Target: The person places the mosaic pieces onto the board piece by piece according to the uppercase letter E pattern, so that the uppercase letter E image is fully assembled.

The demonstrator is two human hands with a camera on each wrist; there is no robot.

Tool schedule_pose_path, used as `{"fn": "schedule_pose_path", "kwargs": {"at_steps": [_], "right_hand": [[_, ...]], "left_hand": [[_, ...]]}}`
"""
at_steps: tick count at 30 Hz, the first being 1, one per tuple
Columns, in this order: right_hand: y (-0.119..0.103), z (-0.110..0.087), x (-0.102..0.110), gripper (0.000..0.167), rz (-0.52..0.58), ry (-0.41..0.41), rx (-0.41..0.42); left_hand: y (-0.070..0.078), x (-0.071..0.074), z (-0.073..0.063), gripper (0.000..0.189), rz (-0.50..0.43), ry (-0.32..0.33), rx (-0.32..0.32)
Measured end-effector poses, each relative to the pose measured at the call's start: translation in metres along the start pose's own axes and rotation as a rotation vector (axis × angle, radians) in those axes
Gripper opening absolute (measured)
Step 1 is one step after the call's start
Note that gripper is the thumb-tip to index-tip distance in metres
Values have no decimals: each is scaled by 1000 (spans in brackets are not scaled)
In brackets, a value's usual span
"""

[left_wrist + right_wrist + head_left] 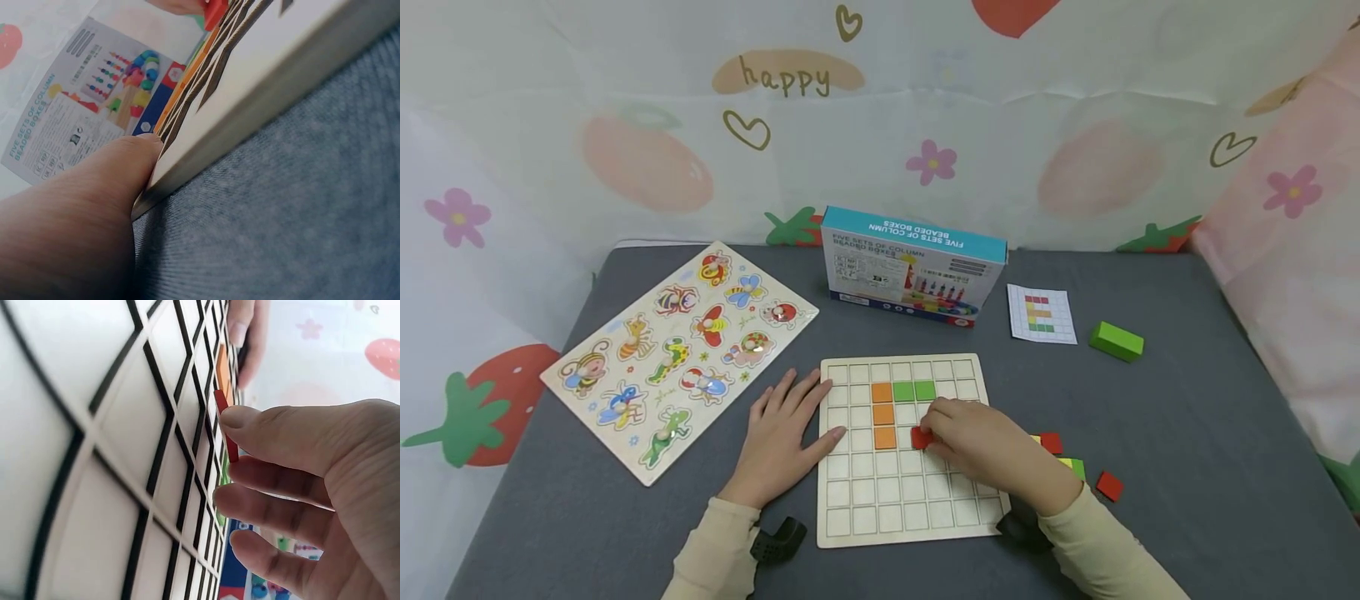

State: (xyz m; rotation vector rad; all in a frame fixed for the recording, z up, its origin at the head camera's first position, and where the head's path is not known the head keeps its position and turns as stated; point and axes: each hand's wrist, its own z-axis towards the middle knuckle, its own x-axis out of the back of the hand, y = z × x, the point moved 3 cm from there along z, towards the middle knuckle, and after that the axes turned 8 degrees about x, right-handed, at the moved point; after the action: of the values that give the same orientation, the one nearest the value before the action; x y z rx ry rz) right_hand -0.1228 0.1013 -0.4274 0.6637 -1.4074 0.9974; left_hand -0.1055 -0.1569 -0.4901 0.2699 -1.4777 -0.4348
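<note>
A pale wooden grid board lies on the dark cloth. Three orange square tiles fill a column of its cells, and two green tiles continue the top row to the right. My right hand pinches a red square tile between thumb and forefinger. In the right wrist view that red tile is tilted close over the grid. My left hand is spread at the board's left side, with fingertips on its edge. The left wrist view shows the thumb against that edge.
Several loose tiles, including a red one, lie right of the board, partly behind my right forearm. A pattern card and a green block are farther back. A box stands behind the board; an insect puzzle board lies left.
</note>
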Motion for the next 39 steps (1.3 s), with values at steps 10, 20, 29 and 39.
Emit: {"fn": "schedule_pose_path", "kwargs": {"at_steps": [10,20,29,39], "right_hand": [[-1,11,-8,18,-40,-52,-14],[-5,17,-9,15,-41,-31,25],[-7,19,-10,14,-36,-40,25],[-6,17,-9,16,-37,-35,7]], "left_hand": [[0,-2,1,68,-8,2,-2],[0,-1,0,68,-11,-5,1],[-1,-1,0,68,-9,-5,1],[-1,-1,0,67,-10,4,-6]]}}
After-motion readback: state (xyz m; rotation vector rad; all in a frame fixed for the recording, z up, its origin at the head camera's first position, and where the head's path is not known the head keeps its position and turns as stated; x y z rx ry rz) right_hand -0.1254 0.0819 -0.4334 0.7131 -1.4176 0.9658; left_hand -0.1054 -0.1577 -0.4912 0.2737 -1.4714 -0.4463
